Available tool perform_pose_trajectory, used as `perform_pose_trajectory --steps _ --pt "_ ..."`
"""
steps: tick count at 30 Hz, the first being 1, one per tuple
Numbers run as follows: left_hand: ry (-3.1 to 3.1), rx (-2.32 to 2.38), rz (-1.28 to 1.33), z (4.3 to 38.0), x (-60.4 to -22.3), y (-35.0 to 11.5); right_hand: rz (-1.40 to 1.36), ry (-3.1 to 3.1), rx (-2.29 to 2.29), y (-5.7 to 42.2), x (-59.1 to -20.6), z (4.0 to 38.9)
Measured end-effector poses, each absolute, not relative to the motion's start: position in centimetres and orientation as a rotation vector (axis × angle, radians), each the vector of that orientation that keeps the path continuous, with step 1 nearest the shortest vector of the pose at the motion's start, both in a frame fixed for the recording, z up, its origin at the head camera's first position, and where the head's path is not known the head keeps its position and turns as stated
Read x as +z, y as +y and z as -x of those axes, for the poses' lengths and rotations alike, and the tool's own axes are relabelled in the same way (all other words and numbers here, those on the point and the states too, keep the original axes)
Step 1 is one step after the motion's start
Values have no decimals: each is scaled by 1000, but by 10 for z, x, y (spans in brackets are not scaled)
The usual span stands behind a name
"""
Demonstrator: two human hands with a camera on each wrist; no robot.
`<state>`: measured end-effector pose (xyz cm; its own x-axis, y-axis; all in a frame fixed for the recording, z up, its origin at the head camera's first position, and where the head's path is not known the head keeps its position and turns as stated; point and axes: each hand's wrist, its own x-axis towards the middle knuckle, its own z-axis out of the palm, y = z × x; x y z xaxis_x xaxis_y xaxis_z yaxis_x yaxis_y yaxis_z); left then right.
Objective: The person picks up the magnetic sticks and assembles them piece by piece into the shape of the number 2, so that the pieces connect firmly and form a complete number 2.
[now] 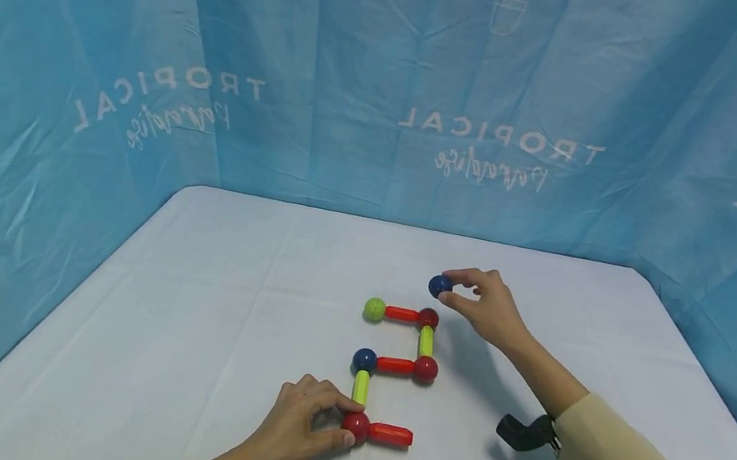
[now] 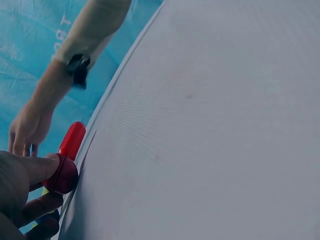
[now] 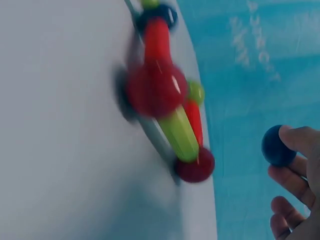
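Observation:
My left hand grips a red ball at the near end of a zigzag of balls and rods. A red rod sticks out to the right of that ball, its other end free. From the same ball a yellow-green rod leads to a blue ball, then a red rod to another red ball. A second yellow-green rod joins a dark red ball, with a red rod and green ball beyond. My right hand pinches a loose blue ball past the far end.
The chain lies on a table with a white cloth. Blue printed curtains hang behind and at both sides. A black wrist-camera mount juts from the right wrist, over the table.

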<state>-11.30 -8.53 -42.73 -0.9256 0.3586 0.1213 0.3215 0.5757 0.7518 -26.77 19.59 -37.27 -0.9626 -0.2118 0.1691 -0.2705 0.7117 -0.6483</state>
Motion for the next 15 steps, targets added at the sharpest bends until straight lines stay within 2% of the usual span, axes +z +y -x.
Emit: perform_pose_trajectory --steps 8,15 --pt "2731 1276 -562 114 -426 -84 -396 -2823 1105 214 -388 188" --pt "2741 1301 -586 114 -427 -84 -344 -2929 1155 222 -409 142"
